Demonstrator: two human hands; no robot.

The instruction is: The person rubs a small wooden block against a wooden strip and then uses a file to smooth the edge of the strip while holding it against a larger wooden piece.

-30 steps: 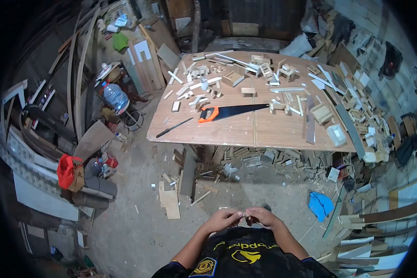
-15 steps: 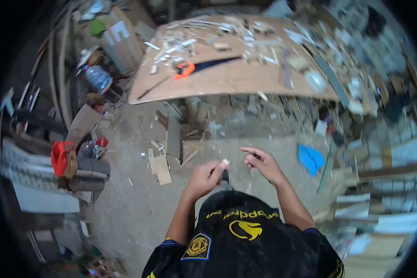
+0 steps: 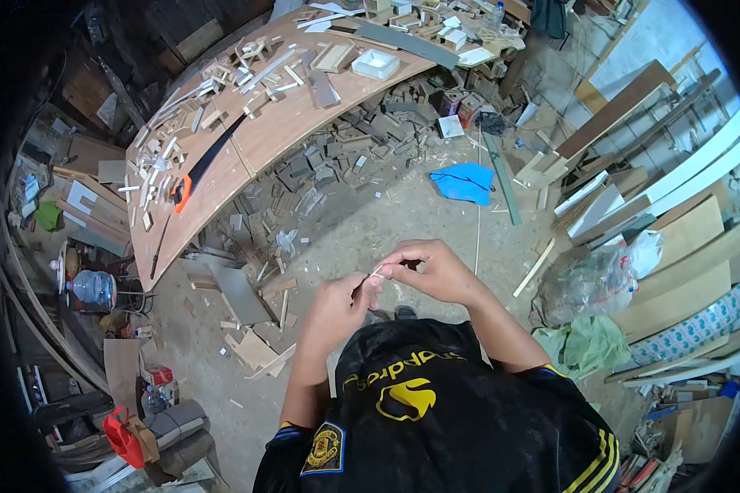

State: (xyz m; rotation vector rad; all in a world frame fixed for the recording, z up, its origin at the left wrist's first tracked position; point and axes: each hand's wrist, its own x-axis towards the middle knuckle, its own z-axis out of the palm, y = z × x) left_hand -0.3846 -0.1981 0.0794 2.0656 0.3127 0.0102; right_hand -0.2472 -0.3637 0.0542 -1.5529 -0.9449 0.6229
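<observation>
My left hand (image 3: 337, 306) and my right hand (image 3: 429, 269) meet in front of my chest, fingertips close together. Between them is a small, thin pale piece (image 3: 376, 272), too small to name, pinched by both. Beyond my hands, a handsaw with an orange handle (image 3: 182, 192) lies on the wooden table (image 3: 259, 156). Small wood pieces and a white box (image 3: 376, 64) are also on the tabletop.
A blue cloth (image 3: 464, 182) lies on the floor ahead, beside a green strip (image 3: 501, 179). Wood offcuts (image 3: 304, 160) are heaped under the table edge. At the right are a plastic bag (image 3: 588, 283) and leaning boards. A red bag (image 3: 123, 438) is at lower left.
The view has turned to the right, so the table now stands at the upper left. My right hand has come over to my left, and their fingertips now meet at the small piece.
</observation>
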